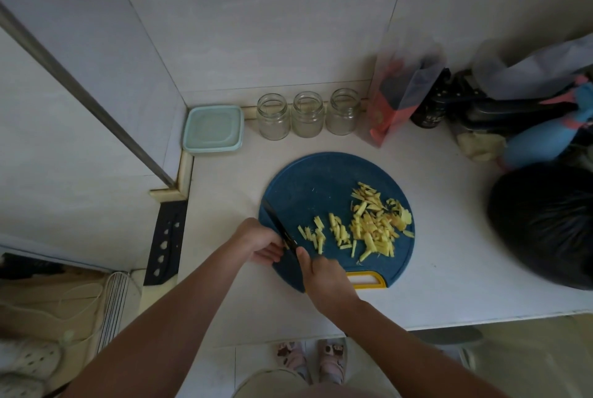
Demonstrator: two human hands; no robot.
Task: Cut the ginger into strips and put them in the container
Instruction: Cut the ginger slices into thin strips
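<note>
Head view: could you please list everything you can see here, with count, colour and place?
cutting board: one, blue with a yellow handle, counter centre.
ginger strips: many, yellow, right half of the board.
ginger piece: one, yellow, board's left edge, mostly hidden.
knife: one, black, across the board's left side.
glass jars: three, clear, open, in a row by the back wall.
lidded container: one, pale green, back left corner.
pouch: one, red and clear, right of the jars.
plastic bag: one, black, counter's right edge.
slippers: two, pink, on the floor below.
left-hand grip: one, holds the ginger piece.
right-hand grip: one, holds the knife.
</note>
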